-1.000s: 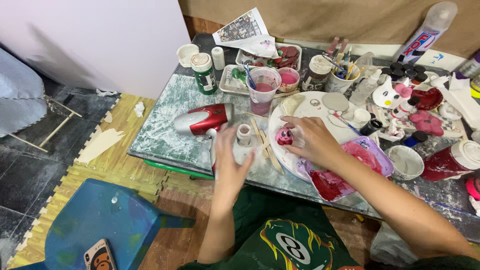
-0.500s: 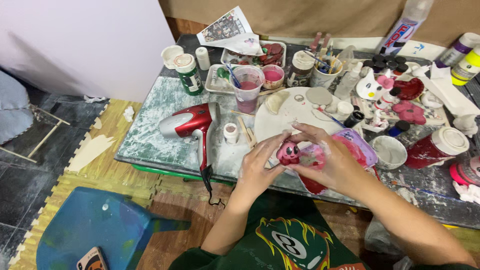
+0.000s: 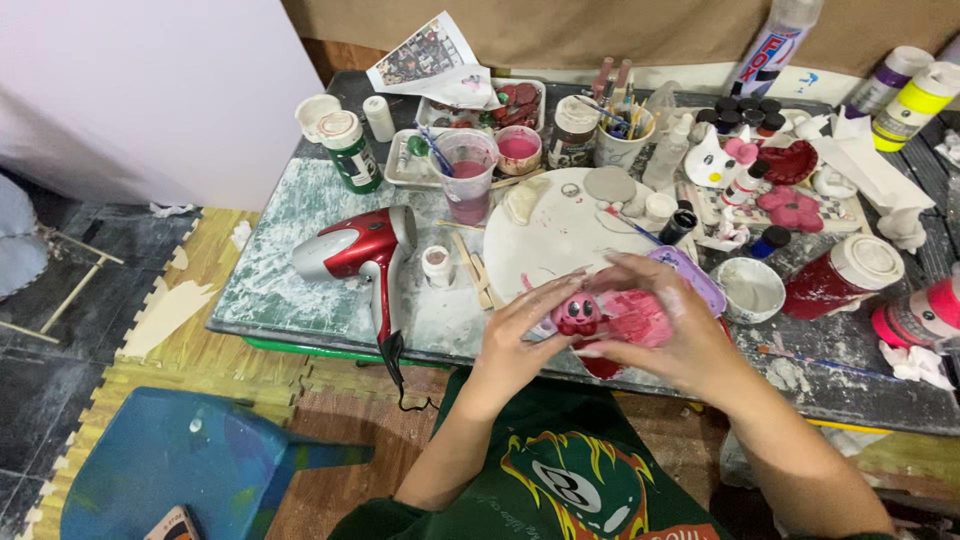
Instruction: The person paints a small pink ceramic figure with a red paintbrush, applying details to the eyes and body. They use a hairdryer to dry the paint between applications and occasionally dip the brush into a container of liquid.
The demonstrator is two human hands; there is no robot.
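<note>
Both hands meet at the near edge of the cluttered, paint-smeared surface, just above the person's lap. Left hand & right hand cup a small round pink clay figure between them; fingers of the left curl round its left side, the right's fingers arch over the top & right side, partly closed, touching it. Figure sits in front of a big round white plate smeared w/ grey, and just left of a purple tray w/ pink paint.

Left of the hands: a red-and-silver hairdryer lying on its side, cord hanging off the edge. Near it a small white pot & a couple of wooden sticks. Behind the plate, a clear plastic cup of pinkish water, a green paint bottle w/ white cap, and a cup of brushes. To the right, a white bowl & a dark red jar w/ white lid. A blue plastic stool stands on the floor, lower left.
</note>
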